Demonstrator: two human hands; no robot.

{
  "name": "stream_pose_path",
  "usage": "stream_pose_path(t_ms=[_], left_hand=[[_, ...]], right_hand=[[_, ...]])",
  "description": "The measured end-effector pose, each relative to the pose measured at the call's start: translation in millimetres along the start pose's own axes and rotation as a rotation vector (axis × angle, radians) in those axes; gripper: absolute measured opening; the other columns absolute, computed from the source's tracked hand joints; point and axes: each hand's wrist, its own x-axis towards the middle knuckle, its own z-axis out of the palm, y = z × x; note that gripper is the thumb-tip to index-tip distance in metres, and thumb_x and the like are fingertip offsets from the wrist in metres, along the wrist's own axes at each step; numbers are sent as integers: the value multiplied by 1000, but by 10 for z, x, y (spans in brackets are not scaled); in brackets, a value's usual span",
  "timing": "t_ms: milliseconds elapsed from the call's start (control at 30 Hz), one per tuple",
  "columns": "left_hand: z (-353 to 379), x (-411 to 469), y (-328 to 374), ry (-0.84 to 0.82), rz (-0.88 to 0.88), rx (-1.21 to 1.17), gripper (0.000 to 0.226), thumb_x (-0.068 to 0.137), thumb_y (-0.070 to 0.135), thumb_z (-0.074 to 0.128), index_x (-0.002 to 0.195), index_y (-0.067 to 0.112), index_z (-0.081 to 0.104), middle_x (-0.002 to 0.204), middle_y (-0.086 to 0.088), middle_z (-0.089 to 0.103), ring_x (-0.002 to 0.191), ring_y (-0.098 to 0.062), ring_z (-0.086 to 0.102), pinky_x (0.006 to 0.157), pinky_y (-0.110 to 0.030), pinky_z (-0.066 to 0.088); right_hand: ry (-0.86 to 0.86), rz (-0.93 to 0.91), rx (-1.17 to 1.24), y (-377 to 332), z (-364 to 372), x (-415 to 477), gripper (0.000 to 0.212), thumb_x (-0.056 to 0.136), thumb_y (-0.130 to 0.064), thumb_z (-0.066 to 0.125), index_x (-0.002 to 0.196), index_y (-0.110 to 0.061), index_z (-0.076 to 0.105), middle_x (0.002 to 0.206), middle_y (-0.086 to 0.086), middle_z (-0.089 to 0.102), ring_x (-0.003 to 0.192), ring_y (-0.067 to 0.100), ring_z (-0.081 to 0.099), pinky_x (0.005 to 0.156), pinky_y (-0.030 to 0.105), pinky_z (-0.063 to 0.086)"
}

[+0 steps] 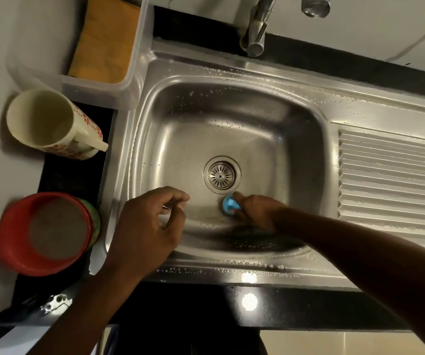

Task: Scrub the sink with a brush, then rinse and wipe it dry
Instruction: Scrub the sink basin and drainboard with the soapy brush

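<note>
Two hands work inside the wet stainless-steel sink (232, 103): the right hand (256, 210) grips a small blue scrubbing brush (229, 204) just below the round drain strainer (221, 175); the left hand (150, 224) hovers loosely curled, holding nothing.

A: Right side, pose?

B: My right arm (355, 254) comes in from the lower right, forearm stretched out and angled down. My right hand (256, 210) is palm down, fingers curled tight around a small blue brush (230, 204), index finger laid along its top.

A: Left side?

B: My left arm (85, 303) rises from the lower left, wrist nearly straight. My left hand (146, 224) hovers back-up, fingers loosely bent, thumb and forefinger tips close together. It grips nothing that I can see.
</note>
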Motion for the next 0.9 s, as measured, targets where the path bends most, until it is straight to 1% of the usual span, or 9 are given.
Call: stream_pose_path(t_ms=[100, 200, 267, 367, 467, 600, 700, 800, 900], left_hand=[[12, -8, 0, 6, 16, 15, 23, 91, 4, 70, 104, 21, 78, 99, 20, 75, 96, 7, 68, 84, -6, 49], [15, -11, -10, 4, 43, 59, 21, 92, 6, 70, 104, 21, 77, 99, 20, 74, 96, 6, 68, 84, -8, 51], [22, -10, -14, 1, 43, 70, 20, 92, 7, 71, 103, 23, 76, 97, 22, 72, 95, 6, 68, 82, -8, 51], [27, -11, -19, 20, 31, 53, 21, 92, 6, 70, 104, 23, 77, 98, 20, 74, 95, 3, 70, 84, -11, 53], [45, -21, -12, 36, 11, 21, 22, 92, 6, 69, 104, 22, 77, 98, 19, 75, 95, 2, 71, 86, -12, 53], [56, -50, 1, 43, 11, 0, 19, 92, 12, 66, 103, 22, 77, 96, 19, 75, 93, -2, 71, 86, -13, 54], [61, -84, -4, 47, 5, 1, 20, 92, 7, 68, 104, 21, 77, 97, 17, 76, 94, -1, 71, 87, -14, 54], [66, -112, 0, 31, -11, 15, 22, 93, 7, 69, 107, 20, 78, 101, 16, 76, 97, 2, 70, 89, -14, 54], [69, -124, 9, 40, -13, 20, 22, 92, 6, 68, 107, 20, 78, 102, 16, 76, 97, 3, 70, 88, -13, 54]], right_hand=[[-66, 41, 126, -377, 281, 196, 83, 81, -88, 19, 143, -39, 43, 127, 8, 66, 93, 20, 61, 84, 37, 44], [-17, -118, 67, -854, 379, 425, 54, 97, -64, 37, 144, -38, 32, 121, 9, 66, 88, 21, 59, 78, 36, 44], [38, -192, 4, -1024, 317, 467, 46, 102, -48, 47, 143, -31, 34, 114, 11, 67, 89, 27, 62, 77, 37, 47], [-37, -190, 7, -880, 288, 390, 52, 97, -63, 39, 142, -38, 33, 106, 4, 63, 86, 23, 60, 77, 37, 45], [-143, -142, -108, -438, 117, 182, 77, 87, -79, 19, 147, -36, 37, 123, 11, 66, 93, 22, 57, 85, 35, 41], [-185, -143, -365, 68, -294, 5, 63, 102, -67, 34, 156, -35, 27, 133, 10, 63, 111, 28, 63, 94, 36, 43], [-83, -88, -348, 52, -378, 123, 61, 105, -59, 39, 158, -29, 25, 128, 11, 66, 104, 26, 65, 88, 33, 44], [16, -148, -254, -229, -325, 253, 57, 106, -51, 46, 154, -26, 29, 127, 10, 65, 95, 22, 60, 83, 32, 42], [-31, -203, -159, -435, -129, 254, 50, 104, -49, 50, 148, -31, 33, 118, 6, 68, 91, 19, 61, 84, 36, 51]])
